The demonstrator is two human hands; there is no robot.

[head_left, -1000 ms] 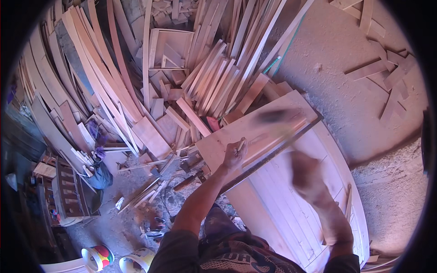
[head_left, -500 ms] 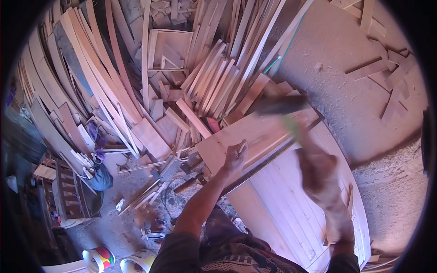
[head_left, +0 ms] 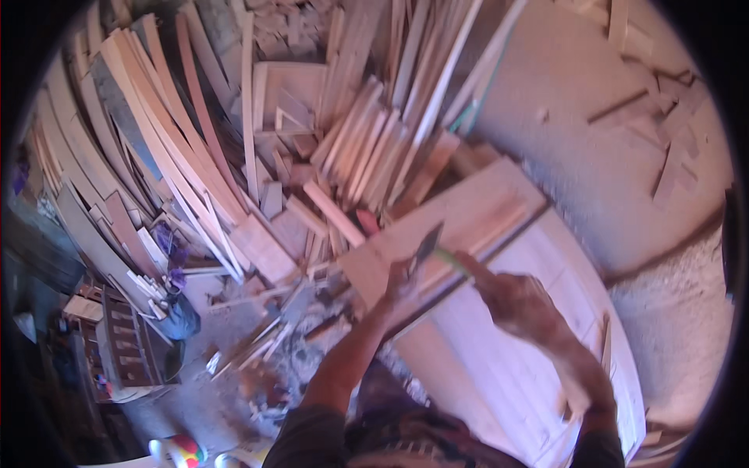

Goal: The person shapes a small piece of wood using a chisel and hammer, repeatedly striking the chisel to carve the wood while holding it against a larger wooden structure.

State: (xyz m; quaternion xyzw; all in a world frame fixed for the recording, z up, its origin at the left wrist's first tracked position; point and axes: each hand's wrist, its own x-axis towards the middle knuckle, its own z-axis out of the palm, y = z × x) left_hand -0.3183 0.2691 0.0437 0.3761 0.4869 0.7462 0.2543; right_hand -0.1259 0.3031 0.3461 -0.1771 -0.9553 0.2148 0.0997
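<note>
"Workshop floor, dusty, cut timber (head_left: pixel 179 148) piled past the far side and left end of the wide board (head_left: pixel 484 195). Board as landmark?"

"Yes. Long axis goes lower left to upper right in view. Thin strip (head_left: pixel 499 224) lies on it, roughly parallel, toward its near long edge. Pale slatted panel (head_left: pixel 476 366) shows on the board's near side."

"Hands?"

"Right hand (head_left: pixel 515 300) is clamped round the green handle of a hammer-like tool (head_left: pixel 427 243). That hand sits mostly past the board's near edge, over the panel."

"Tool position?"

"Dark head is over the board, near its middle, ahead and left of the right hand. Handle slants across the board's long axis. Touching wood or just above, can't tell."

"Nearer hand to the head?"

"Left hand (head_left: pixel 400 281), just beside it, over the board's left part. Fingers look bunched together; blur, so can't tell if they pinch anything."

"Brands, labels, writing?"

"Nothing readable. Shirt (head_left: pixel 413 441), on the board's near side, has pale print, smeared. Bucket (head_left: pixel 186 451), well off the board's left end on the near side, has a red, yellow and green patch, cut by the frame. No legible text."
</note>
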